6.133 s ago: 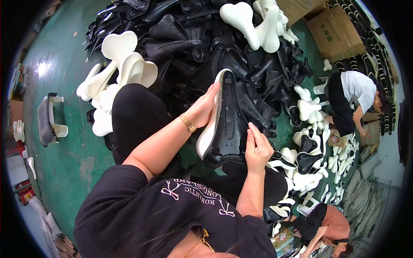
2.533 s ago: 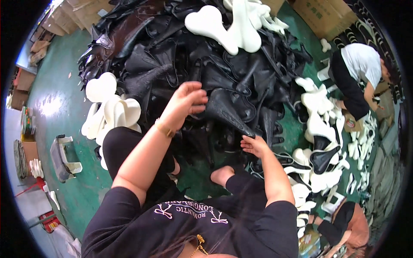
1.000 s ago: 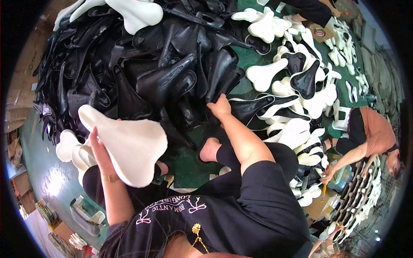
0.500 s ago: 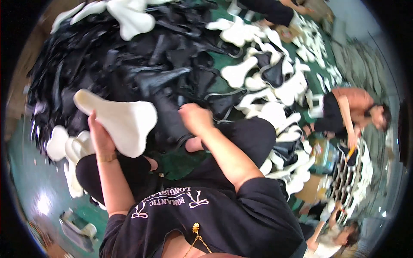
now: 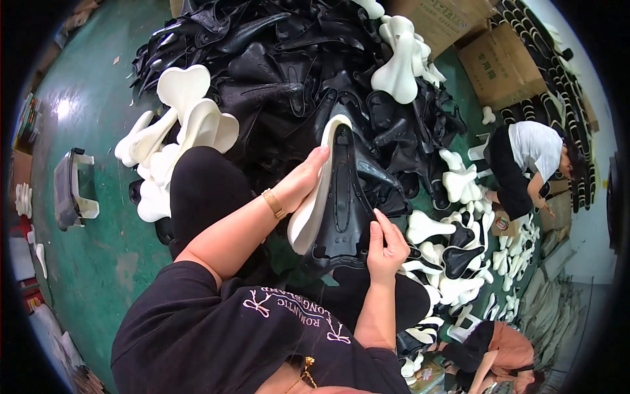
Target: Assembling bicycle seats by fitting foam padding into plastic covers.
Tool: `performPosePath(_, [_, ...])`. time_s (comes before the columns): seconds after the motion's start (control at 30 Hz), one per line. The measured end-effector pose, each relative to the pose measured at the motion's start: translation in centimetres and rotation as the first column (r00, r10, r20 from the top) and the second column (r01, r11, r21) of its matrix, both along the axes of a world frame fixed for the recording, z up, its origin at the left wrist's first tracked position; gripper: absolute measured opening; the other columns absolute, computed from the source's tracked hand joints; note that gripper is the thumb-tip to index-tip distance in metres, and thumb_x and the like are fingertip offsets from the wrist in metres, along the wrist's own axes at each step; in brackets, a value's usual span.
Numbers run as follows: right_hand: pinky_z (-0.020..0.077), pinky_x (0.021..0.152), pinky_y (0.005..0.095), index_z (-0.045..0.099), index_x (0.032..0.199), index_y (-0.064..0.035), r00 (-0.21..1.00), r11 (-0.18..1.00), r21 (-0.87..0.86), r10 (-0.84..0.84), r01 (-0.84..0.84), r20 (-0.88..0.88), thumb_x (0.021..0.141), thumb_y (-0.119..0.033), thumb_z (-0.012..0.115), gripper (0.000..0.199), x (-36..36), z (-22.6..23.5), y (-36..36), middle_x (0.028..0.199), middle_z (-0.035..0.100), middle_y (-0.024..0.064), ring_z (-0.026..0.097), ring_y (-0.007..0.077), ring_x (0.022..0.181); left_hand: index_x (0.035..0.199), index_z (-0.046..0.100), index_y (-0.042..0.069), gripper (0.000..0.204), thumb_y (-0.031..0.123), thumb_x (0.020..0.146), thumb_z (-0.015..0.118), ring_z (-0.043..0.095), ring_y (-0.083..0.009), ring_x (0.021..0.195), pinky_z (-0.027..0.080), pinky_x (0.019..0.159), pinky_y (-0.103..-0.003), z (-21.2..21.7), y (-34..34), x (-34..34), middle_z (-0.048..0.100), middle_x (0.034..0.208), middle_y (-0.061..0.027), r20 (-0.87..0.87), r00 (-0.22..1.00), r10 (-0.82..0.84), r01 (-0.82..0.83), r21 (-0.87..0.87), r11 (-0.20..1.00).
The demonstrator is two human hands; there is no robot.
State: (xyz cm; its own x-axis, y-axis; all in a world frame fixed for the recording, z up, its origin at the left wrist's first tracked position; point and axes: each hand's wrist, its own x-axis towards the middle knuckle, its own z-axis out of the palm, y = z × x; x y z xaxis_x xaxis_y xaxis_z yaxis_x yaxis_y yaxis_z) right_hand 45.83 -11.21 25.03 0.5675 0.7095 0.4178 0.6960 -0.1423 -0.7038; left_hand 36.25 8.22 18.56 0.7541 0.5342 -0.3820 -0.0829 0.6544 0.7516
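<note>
A white foam bicycle saddle pad (image 5: 302,231) stands nose-up in front of me, held along its left side by my left hand (image 5: 303,180). Its far fingers are hidden behind the pad. A black plastic saddle base (image 5: 340,203) lies against the pad, nose to nose, its ribbed inner face toward me. White rim shows around the base's nose and left side; the right side's fit I cannot make out. My right hand (image 5: 387,249) grips the base's right edge near the wide end, thumb and fingers close together.
A heap of black saddle bases (image 5: 262,85) spreads beyond my knees. White pads (image 5: 197,125) are piled at left, and more pads (image 5: 453,262) at right. Cardboard boxes (image 5: 502,65) stand far right. Two people (image 5: 538,154) bend over work at right. A small stool (image 5: 75,190) stands left.
My view has swung to the right. The white pad has turned nose-up, and a black saddle base now lies against it. My right hand has come from the black heap to the base's edge.
</note>
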Motion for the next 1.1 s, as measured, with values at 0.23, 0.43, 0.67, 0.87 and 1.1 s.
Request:
performPosePath(0.23, [0.0477,0.064,0.025,0.069,0.105,-0.0006,0.999,0.999,0.044,-0.006,0.003,0.054,0.086,-0.005,0.066,0.02,0.8,-0.5,1.0,0.08,0.067,0.0103,0.061,0.0148,0.068,0.124,0.054,0.008,0.047,0.045,0.101,0.035,0.06,-0.0087,0.086,0.05,0.078,-0.025,0.7,-0.8,0.4,0.064,0.103,-0.0017,0.092,0.995,0.038,-0.032,-0.07,0.997])
performPosePath(0.43, [0.0475,0.062,0.0254,0.069,0.104,-0.0009,0.999,1.0,0.021,-0.008,0.007,0.039,0.086,-0.005,0.066,0.019,0.7,-0.6,0.9,0.078,0.067,0.0113,0.061,0.0155,0.066,0.125,0.053,0.007,0.047,0.043,0.102,0.033,0.06,-0.0086,0.089,0.049,0.082,-0.025,0.8,-1.2,0.1,0.063,0.105,-0.0019,0.154,0.988,-0.007,0.017,-0.064,0.998])
performPosePath(0.67, [0.0471,0.062,0.0289,0.07,0.1,-0.0014,0.964,0.999,0.032,-0.013,0.005,0.265,0.083,-0.001,0.067,0.017,0.6,-1.4,1.5,0.074,0.064,0.0102,0.059,0.02,0.065,0.122,0.056,0.004,0.053,0.048,0.1,0.036,0.061,-0.0129,0.097,0.049,0.088,-0.027,1.4,-1.7,0.2,0.063,0.113,-0.0063,0.139,0.99,-0.006,0.021,-0.107,0.994])
performPosePath(0.87, [0.046,0.059,0.0321,0.071,0.095,-0.0083,0.966,0.998,0.048,-0.049,0.038,0.255,0.077,-0.003,0.071,0.019,1.3,-2.1,2.7,0.074,0.059,0.0055,0.056,0.0211,0.064,0.109,0.059,0.008,0.042,0.047,0.093,0.053,0.064,-0.0129,0.084,0.053,0.078,-0.03,0.5,-1.1,0.6,0.065,0.101,-0.0056,0.129,0.992,-0.013,0.045,-0.252,0.967])
performPosePath(1.1, [0.0474,0.06,0.0318,0.071,0.093,-0.0082,0.959,0.998,0.05,-0.056,0.043,0.279,0.077,-0.004,0.072,0.017,1.5,-3.0,3.3,0.075,0.06,0.0057,0.058,0.0215,0.066,0.113,0.048,0.012,0.037,0.041,0.092,0.059,0.062,-0.0109,0.083,0.054,0.075,-0.029,1.3,-1.2,0.2,0.06,0.096,-0.0027,0.057,0.998,0.002,0.003,-0.092,0.996])
